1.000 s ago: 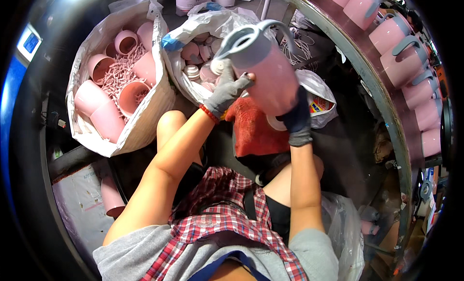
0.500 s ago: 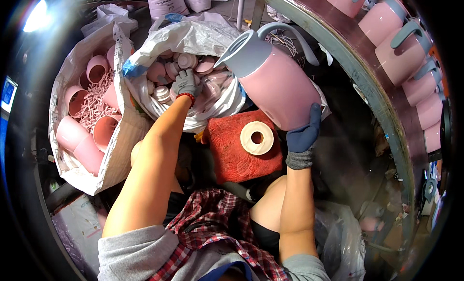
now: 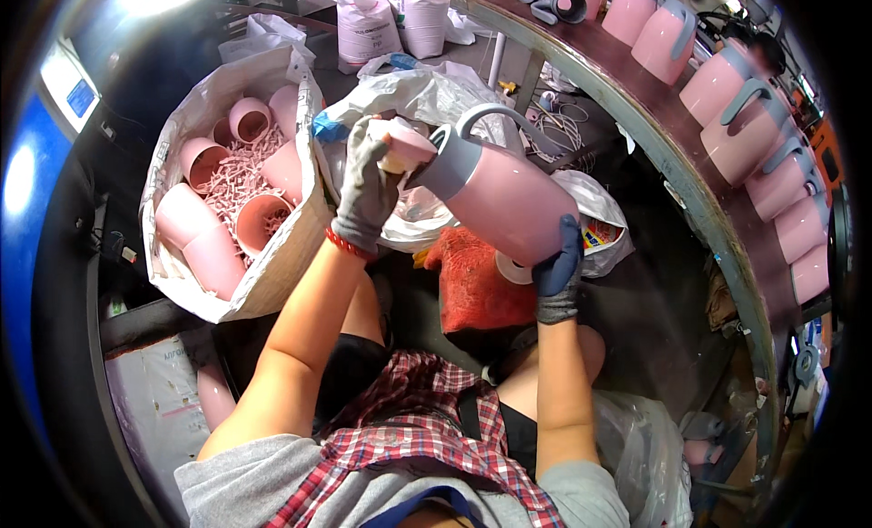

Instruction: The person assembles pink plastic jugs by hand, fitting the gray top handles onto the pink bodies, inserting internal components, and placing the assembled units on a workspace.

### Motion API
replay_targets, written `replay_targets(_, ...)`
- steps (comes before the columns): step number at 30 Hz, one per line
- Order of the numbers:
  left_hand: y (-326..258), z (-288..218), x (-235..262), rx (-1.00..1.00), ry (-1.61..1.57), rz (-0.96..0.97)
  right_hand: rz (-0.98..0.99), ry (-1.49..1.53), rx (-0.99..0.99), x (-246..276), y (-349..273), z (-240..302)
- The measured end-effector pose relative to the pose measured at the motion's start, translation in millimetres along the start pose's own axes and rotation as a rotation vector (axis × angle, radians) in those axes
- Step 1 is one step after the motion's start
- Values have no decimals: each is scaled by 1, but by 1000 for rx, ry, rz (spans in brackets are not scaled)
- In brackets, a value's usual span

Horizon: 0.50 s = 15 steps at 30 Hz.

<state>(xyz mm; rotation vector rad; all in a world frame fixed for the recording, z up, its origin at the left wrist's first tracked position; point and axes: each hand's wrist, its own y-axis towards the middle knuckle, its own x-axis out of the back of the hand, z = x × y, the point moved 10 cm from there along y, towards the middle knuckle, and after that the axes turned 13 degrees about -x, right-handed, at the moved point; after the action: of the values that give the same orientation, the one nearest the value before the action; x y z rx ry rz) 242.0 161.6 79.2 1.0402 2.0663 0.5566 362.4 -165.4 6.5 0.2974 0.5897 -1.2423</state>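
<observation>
My right hand (image 3: 559, 264), in a dark blue and grey glove, grips the base of a pink jug (image 3: 509, 196) with a grey collar and handle. The jug lies tilted in the air, its mouth toward the left. A pink lid (image 3: 413, 148) with a pale top is in my grey-gloved left hand (image 3: 368, 178), right at the jug's mouth. Whether lid and mouth touch, I cannot tell. Below the jug is a red cloth-covered pad (image 3: 477, 296). On it a pale ring (image 3: 514, 268) shows only in part behind the jug.
On the left stands a white woven sack (image 3: 313, 187) with pink cups and shavings. Beyond my left hand is a white plastic bag (image 3: 400, 96). A curved bench (image 3: 627, 83) carries several pink jugs along the right. Loose cables (image 3: 549, 133) lie behind the jug.
My left hand has come out of the white bag with a pink lid and moved to the jug's mouth. The jug has tipped further toward level. The whole view has shifted.
</observation>
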Motion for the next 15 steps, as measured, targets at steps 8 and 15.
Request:
replay_targets(8,-31,-67,-12,47,-236,63,-50,44,126,-32,-76,46)
replay_targets(15,-52,-83,-23,485,265,310,-104,-301,305,-42,-150,85)
